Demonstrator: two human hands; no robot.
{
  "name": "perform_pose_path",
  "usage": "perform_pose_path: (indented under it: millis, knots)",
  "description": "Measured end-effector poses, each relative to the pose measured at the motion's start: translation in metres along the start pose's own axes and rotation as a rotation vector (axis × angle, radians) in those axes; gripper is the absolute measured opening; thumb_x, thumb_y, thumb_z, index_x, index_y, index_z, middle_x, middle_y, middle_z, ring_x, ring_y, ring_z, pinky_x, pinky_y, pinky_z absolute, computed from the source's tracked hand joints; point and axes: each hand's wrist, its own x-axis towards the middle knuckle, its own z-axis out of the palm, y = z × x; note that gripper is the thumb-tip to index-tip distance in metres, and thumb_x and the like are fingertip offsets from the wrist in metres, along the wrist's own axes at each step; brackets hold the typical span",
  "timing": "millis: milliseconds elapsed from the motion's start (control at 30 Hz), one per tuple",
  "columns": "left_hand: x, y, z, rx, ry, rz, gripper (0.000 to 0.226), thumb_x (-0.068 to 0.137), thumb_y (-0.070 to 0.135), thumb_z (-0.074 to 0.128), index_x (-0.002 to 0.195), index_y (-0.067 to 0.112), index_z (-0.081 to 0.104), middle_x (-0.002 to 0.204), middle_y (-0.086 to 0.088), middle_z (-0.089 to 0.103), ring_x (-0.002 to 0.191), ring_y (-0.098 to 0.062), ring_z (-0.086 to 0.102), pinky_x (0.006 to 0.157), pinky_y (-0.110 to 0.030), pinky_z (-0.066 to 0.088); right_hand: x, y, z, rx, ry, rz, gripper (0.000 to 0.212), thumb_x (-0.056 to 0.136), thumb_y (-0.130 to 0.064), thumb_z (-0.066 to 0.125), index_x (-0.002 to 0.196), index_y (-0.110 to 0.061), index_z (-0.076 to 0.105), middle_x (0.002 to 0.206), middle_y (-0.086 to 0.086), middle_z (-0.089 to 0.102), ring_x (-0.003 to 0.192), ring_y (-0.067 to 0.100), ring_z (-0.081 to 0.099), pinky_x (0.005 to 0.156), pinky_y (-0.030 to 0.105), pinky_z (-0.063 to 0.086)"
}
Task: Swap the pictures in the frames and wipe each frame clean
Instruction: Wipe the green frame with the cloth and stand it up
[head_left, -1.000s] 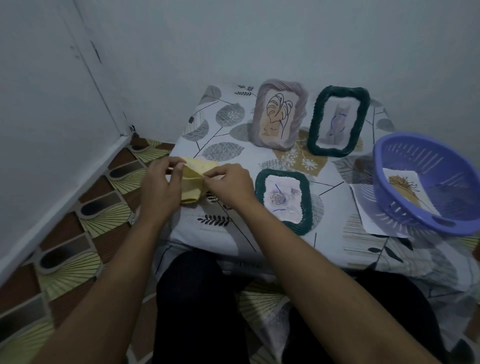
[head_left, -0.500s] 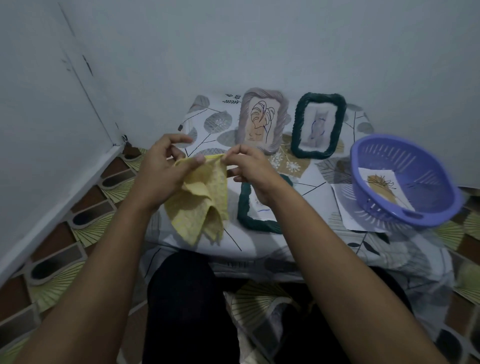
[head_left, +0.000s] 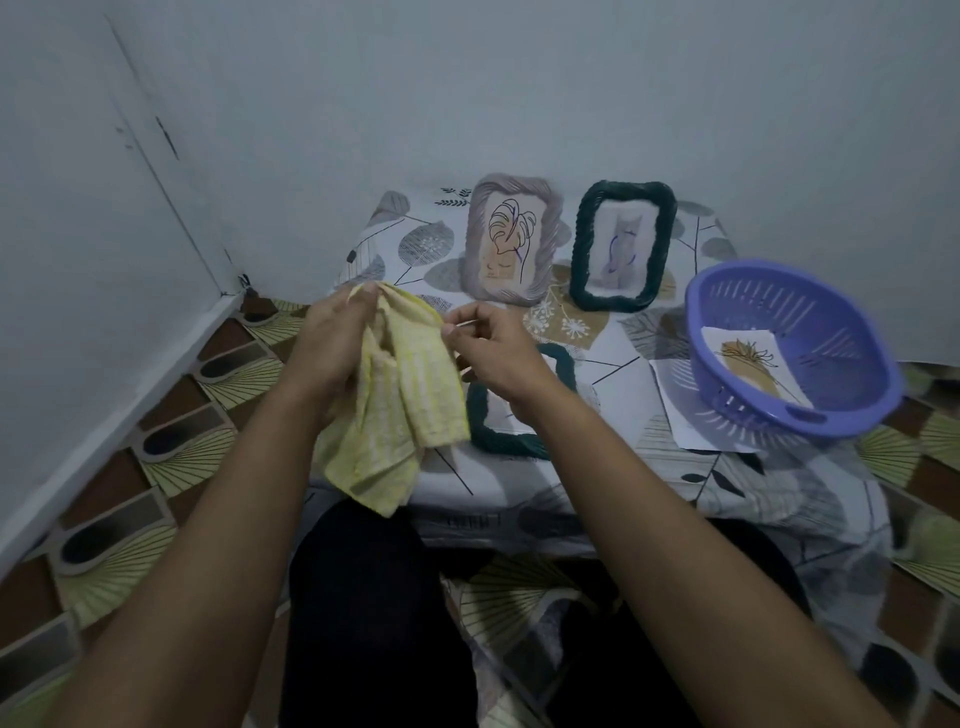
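A yellow cloth (head_left: 402, 400) hangs in the air over the table's near left corner. My left hand (head_left: 332, 343) grips its upper part, and my right hand (head_left: 488, 348) pinches its top right edge. A dark green frame (head_left: 511, 431) lies flat on the table, partly hidden behind my right wrist. At the back a grey-mauve frame (head_left: 511, 236) with a leaf line drawing and a second dark green frame (head_left: 621, 244) with a faint figure stand upright.
A purple plastic basket (head_left: 789, 353) at the right holds a picture (head_left: 753, 364) and sits on a white sheet (head_left: 675, 415). The low table (head_left: 649, 467) has a leaf-print cover. Walls close in at the back and left. My dark-clad legs are below.
The cloth was lifted off the table and unfolded. It now hangs longer, bunched in my left hand, while my right hand has moved a little away along its top edge.
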Motion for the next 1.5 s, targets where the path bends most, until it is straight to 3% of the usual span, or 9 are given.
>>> perform_pose_path:
  millis: [167,300,500,633,933,1067,1200,1400,1500]
  knots:
    - [0.012,-0.022,0.022,-0.271,0.211,-0.164,0.024,0.102,0.022,0.046,0.095,0.013,0.068,0.096,-0.009,0.071,0.088,-0.02,0.07,0.082,-0.04,0.059,-0.005,0.021,-0.022,-0.091,0.116,0.083,0.013,0.096,-0.03,0.056,0.095,-0.024,0.068,0.099,-0.006,0.069,0.094,0.014,0.062,0.091,0.037,0.052]
    - [0.013,-0.049,0.038,0.104,0.176,-0.096,0.032,0.098,0.034,0.045,0.121,0.019,0.061,0.114,-0.003,0.066,0.109,-0.025,0.061,0.1,-0.045,0.049,-0.009,0.045,-0.052,-0.408,0.285,0.192,0.011,0.093,-0.033,0.053,0.099,-0.031,0.062,0.107,-0.01,0.065,0.109,0.021,0.057,0.102,0.044,0.039]
    - [-0.002,-0.085,0.065,0.54,0.05,-0.042,0.038,0.102,0.026,0.041,0.139,0.023,0.03,0.109,-0.012,0.064,0.096,-0.036,0.062,0.076,-0.038,0.044,-0.017,0.081,-0.079,-0.836,0.263,0.358,0.049,0.097,-0.042,0.044,0.141,-0.021,0.043,0.149,0.008,0.038,0.136,0.03,0.029,0.106,0.047,0.024]
    - [0.001,-0.104,0.07,0.673,-0.044,-0.071,0.052,0.107,0.031,0.029,0.157,0.022,0.015,0.16,-0.009,0.028,0.147,-0.034,0.024,0.117,-0.044,0.022,-0.019,0.093,-0.079,-0.892,0.186,0.389,0.051,0.099,-0.048,0.033,0.141,-0.022,0.045,0.157,0.004,0.028,0.142,0.028,0.019,0.107,0.048,0.019]
    - [-0.002,-0.1,0.073,0.719,-0.065,-0.063,0.051,0.109,0.028,0.025,0.158,0.017,0.015,0.165,-0.01,0.011,0.152,-0.025,0.006,0.122,-0.038,0.003,-0.011,0.078,-0.071,-0.545,0.344,0.421,0.033,0.092,-0.041,0.055,0.12,-0.022,0.058,0.132,0.004,0.05,0.129,0.027,0.034,0.101,0.042,0.028]
    - [-0.002,-0.1,0.069,0.63,-0.042,-0.092,0.051,0.108,0.035,0.026,0.157,0.023,0.02,0.164,-0.006,0.016,0.152,-0.024,0.011,0.123,-0.04,0.008,-0.01,0.069,-0.062,-0.049,0.324,0.343,0.029,0.094,-0.034,0.058,0.116,-0.02,0.044,0.118,0.009,0.062,0.102,0.023,0.061,0.095,0.046,0.051]
    - [-0.008,-0.091,0.07,0.542,-0.026,-0.163,0.053,0.106,0.046,0.026,0.156,0.029,0.021,0.166,-0.003,0.01,0.152,-0.023,0.007,0.123,-0.043,0.006,-0.013,0.052,-0.058,0.304,0.26,0.331,0.02,0.102,-0.021,0.045,0.117,-0.019,0.032,0.099,0.01,0.057,0.085,0.023,0.06,0.079,0.043,0.053]
    - [-0.034,-0.071,0.093,0.749,-0.424,0.251,0.053,0.106,0.046,0.015,0.156,0.033,0.011,0.16,0.017,-0.003,0.143,-0.003,-0.024,0.118,-0.039,-0.021,-0.02,0.045,-0.065,0.428,0.391,0.177,0.025,0.108,-0.029,0.038,0.126,-0.013,0.039,0.096,0.004,0.062,0.082,0.015,0.062,0.071,0.029,0.055]
    - [-0.035,-0.077,0.099,1.096,-0.534,0.467,0.073,0.092,0.065,-0.008,0.156,0.031,-0.002,0.163,0.016,-0.009,0.148,-0.01,-0.025,0.118,-0.05,-0.018,-0.028,0.04,-0.069,0.525,0.386,0.112,0.034,0.109,-0.028,0.035,0.124,-0.005,0.055,0.089,-0.001,0.071,0.081,0.012,0.068,0.067,0.023,0.056]
